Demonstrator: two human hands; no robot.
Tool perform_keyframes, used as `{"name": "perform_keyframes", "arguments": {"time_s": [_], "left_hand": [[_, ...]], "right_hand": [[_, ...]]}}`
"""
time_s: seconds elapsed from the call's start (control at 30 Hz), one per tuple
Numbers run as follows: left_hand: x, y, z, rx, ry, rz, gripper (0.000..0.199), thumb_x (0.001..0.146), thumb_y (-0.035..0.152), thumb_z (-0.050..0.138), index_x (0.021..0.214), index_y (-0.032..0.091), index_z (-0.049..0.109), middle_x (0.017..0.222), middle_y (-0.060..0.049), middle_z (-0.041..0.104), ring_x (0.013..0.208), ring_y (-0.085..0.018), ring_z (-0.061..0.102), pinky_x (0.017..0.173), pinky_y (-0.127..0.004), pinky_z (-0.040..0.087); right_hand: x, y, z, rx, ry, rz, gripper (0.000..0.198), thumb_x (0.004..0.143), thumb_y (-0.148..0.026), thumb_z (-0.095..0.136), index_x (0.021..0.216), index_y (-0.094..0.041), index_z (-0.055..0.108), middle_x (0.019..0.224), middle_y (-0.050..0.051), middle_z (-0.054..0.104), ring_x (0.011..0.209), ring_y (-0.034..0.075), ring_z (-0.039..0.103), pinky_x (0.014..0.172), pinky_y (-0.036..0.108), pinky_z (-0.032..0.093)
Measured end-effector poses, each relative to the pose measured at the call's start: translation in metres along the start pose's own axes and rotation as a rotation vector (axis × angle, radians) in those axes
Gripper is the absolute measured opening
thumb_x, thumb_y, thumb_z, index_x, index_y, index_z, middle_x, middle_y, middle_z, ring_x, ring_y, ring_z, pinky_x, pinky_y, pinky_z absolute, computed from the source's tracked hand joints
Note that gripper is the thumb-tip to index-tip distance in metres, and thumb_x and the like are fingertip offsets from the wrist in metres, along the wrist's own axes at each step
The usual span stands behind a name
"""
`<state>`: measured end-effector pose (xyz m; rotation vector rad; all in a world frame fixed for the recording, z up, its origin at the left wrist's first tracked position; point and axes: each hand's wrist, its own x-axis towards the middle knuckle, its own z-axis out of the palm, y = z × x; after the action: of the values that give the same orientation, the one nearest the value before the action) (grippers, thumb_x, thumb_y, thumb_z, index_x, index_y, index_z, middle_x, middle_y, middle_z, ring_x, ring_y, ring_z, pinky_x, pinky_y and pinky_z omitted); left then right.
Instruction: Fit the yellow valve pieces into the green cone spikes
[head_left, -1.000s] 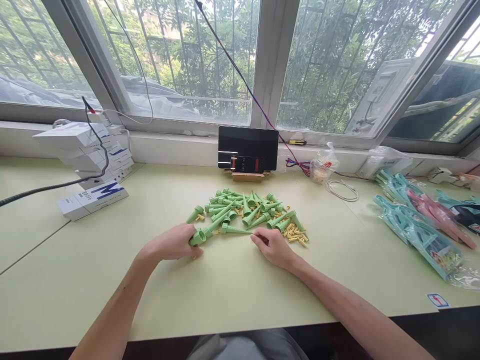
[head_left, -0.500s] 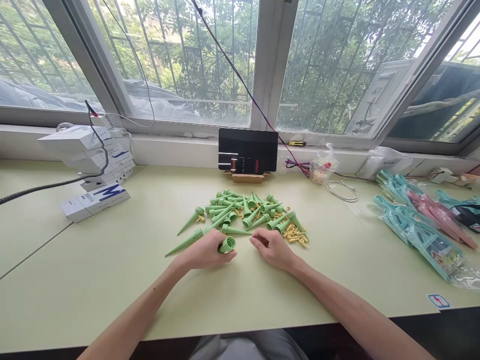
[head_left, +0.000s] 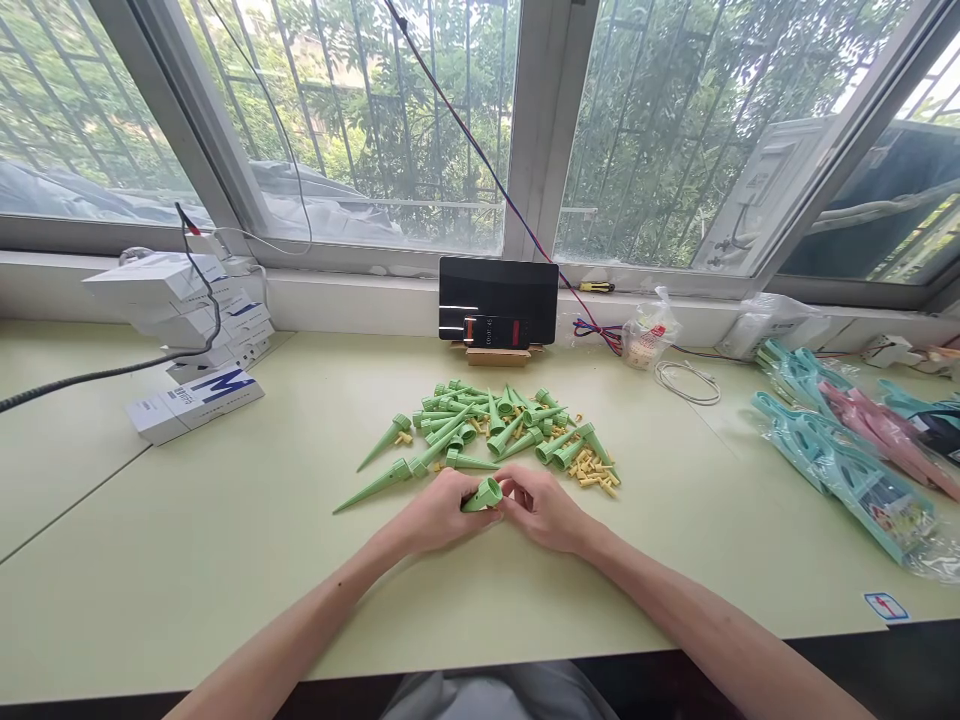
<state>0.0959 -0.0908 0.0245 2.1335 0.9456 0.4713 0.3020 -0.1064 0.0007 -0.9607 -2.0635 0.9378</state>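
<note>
Holds one green spike (head_left: 475, 499) in the left hand (head_left: 439, 512), on the near side of the pile of green spikes (head_left: 496, 415), with thumb and fingers clamped round the body. Hides the narrow end within the left palm and leaves the wide, open mouth showing. Runs the long axis across from left palm to right fingertips, roughly along the near edge of the pile, with the mouth toward the right hand (head_left: 547, 508). Brings the right fingertips just beside that mouth, bent and close together; cannot tell whether touching the rim, nor whether pinching anything small. Grips, then, with the left alone as far as shown, with the right nearest to the open end. Rests the right hand nearer than the left to the yellow pegs (head_left: 589, 465), at the near right edge of the pile.
</note>
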Motion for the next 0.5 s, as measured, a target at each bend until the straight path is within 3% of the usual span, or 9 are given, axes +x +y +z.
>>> {"name": "perform_keyframes", "arguments": {"time_s": [0.3,0.5], "left_hand": [[0.0003,-0.0005,0.0013,-0.039,0.037,-0.042,0.030,0.084,0.038,0.059,0.064,0.016,0.050,0.060,0.004,0.039,0.058,-0.011,0.030,0.053,-0.026,0.023],[0.0014,-0.0051,-0.0012,-0.031,0.100,-0.083,0.036,0.084,0.039,0.061,0.062,0.018,0.041,0.059,0.005,0.032,0.056,-0.010,0.027,0.052,-0.026,0.020]], "right_hand": [[-0.0005,-0.0047,-0.0014,0.024,-0.029,-0.029,0.018,0.096,-0.022,0.050,0.112,-0.020,0.057,0.075,0.000,0.066,0.061,0.014,0.054,0.056,0.025,0.037],[0.0004,0.0036,0.0010,0.024,0.033,0.006,0.021,0.098,-0.026,0.049,0.116,-0.019,0.055,0.077,0.001,0.066,0.062,0.014,0.053,0.059,0.025,0.040]]}}
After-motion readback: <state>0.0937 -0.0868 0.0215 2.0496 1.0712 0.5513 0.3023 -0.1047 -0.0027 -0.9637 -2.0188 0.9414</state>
